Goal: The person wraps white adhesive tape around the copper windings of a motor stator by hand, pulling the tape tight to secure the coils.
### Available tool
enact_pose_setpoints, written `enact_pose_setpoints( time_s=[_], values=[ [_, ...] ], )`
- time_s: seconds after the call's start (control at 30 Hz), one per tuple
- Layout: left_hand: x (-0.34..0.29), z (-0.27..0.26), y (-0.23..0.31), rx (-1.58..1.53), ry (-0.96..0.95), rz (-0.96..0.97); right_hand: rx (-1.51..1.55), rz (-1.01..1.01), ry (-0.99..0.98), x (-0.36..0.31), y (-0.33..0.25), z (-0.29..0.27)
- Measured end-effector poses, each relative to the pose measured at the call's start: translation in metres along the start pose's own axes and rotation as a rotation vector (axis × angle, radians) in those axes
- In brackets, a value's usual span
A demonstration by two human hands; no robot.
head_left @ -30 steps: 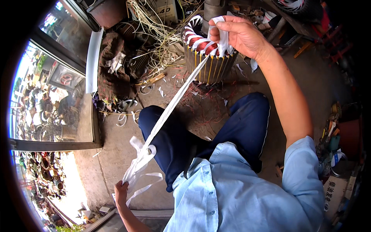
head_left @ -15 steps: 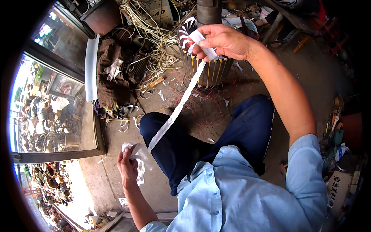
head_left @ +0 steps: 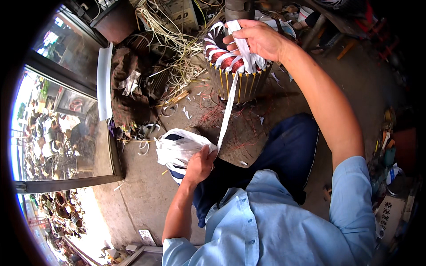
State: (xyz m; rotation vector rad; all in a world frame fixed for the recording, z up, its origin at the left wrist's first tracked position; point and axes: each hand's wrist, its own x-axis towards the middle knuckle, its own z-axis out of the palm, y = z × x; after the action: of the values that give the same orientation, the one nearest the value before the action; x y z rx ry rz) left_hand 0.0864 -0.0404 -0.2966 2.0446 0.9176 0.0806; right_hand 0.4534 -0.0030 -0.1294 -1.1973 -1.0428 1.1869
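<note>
A round motor stator [head_left: 237, 73] with red copper windings partly wrapped in white tape stands on the floor ahead of me. My right hand [head_left: 255, 40] rests on top of it, pinching the white tape [head_left: 227, 113] against the winding. The tape runs taut down to my left hand [head_left: 200, 164], which grips it next to a loose bundle of white tape [head_left: 177, 148] lying over my knee.
A tangle of pale wires [head_left: 171, 40] and dark rags [head_left: 131, 93] lies left of the stator. A glass door [head_left: 66, 128] stands at the left. Copper scraps and tape bits litter the concrete floor [head_left: 248, 133]. Tools and containers [head_left: 388, 155] crowd the right edge.
My left hand has risen from low at my side up to my knee, gathering the tape into a bundle. The right hand has moved slightly on the stator top.
</note>
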Motion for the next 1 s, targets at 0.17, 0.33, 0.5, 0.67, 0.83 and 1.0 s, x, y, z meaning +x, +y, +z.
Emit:
enact_pose_setpoints(
  time_s=[0.17, 0.33, 0.5, 0.67, 0.83, 1.0],
  values=[
    [-0.082, -0.021, -0.021, -0.287, -0.04, -0.118, -0.233, 0.08, 0.104, 0.004, 0.008, 0.002],
    [-0.145, -0.027, -0.027, -0.581, 0.061, -0.249, -0.691, 0.088, 0.248, 0.005, 0.008, 0.017],
    [-0.165, -0.032, -0.014, -0.385, -0.107, -0.389, -0.992, -0.081, 0.472, 0.006, 0.024, 0.012],
    [-0.201, -0.025, -0.032, -0.353, -0.204, -0.49, -1.231, -0.331, 0.569, -0.033, 0.046, 0.036],
    [-0.194, -0.039, -0.041, -0.229, -0.276, -0.473, -1.356, -0.871, 0.117, -0.103, 0.132, 0.108],
    [-0.177, -0.107, -0.051, -0.276, 0.177, -0.415, -1.213, -0.706, -0.144, -0.127, 0.137, 0.127]
  ],
)
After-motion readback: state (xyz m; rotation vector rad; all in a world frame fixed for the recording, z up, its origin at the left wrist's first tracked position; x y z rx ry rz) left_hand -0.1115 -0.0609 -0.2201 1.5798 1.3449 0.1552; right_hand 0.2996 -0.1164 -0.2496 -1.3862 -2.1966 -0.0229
